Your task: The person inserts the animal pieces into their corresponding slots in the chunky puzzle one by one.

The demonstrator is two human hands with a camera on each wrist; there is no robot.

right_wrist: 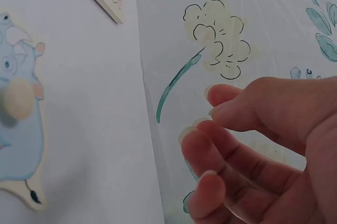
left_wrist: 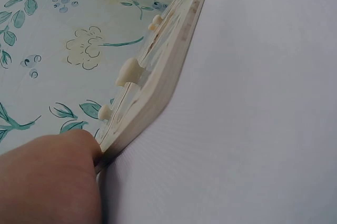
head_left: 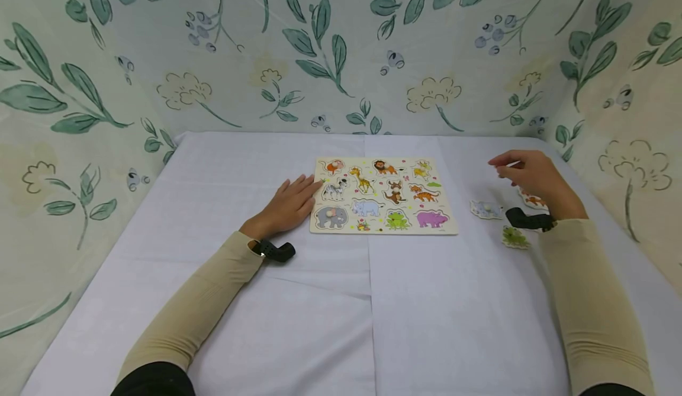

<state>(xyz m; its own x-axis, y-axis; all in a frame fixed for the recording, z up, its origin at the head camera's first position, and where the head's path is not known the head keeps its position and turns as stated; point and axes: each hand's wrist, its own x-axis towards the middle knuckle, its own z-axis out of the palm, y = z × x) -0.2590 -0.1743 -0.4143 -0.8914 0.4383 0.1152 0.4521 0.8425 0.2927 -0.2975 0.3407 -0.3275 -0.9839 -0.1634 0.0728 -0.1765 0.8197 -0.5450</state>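
Observation:
A wooden animal puzzle board (head_left: 383, 229) lies on the white-covered table, its pictures facing up. My left hand (head_left: 288, 203) rests on the cloth at the board's left side, fingers straight and fingertips right at the edge. In the left wrist view, that hand (left_wrist: 50, 176) sits against the board's edge (left_wrist: 163, 84), where pale wooden knobs stick up. My right hand (head_left: 530, 174) hovers right of the board, fingers loosely bent and holding nothing. Near it lie a blue rhino piece (head_left: 486, 209) with a round knob (right_wrist: 20, 99), a green frog piece (head_left: 514, 238) and an orange piece (head_left: 533, 199), partly hidden.
White cloth (head_left: 240, 325) covers the table, with a crease running down the middle. Leaf-and-flower printed fabric (head_left: 341, 58) hangs behind the table and along both sides. Black straps with camera mounts (head_left: 277, 251) sit on both wrists.

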